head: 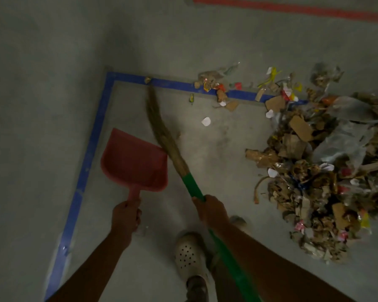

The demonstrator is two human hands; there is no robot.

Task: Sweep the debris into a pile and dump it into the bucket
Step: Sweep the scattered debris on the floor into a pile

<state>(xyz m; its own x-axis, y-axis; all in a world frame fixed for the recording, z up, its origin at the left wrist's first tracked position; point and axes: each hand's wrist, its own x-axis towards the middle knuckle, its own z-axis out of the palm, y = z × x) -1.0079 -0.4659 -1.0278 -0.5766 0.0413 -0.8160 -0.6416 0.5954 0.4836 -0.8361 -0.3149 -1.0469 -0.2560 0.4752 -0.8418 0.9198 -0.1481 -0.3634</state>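
Left hand [126, 214]: grip clamped on the handle of the red plastic dustpan [133, 162]. Right hand [210, 209]: grip clamped round the green-handled straw broom [162, 131], bristle tips at the blue tape line [92, 144]. Paper-and-cardboard debris pile [314, 171] lies on the grey floor [42, 83] to the right, well apart from the dustpan.

Left hand [126, 212], right hand [210, 209], both fisted

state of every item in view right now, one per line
dustpan: gripped by its handle in the left hand, nothing in it
broom: green handle gripped by the right hand, bristles bent, tip at the blue tape
debris pile: heaped on the floor at right, not in the dustpan
loose scraps: scattered along the blue tape, apart from the pile
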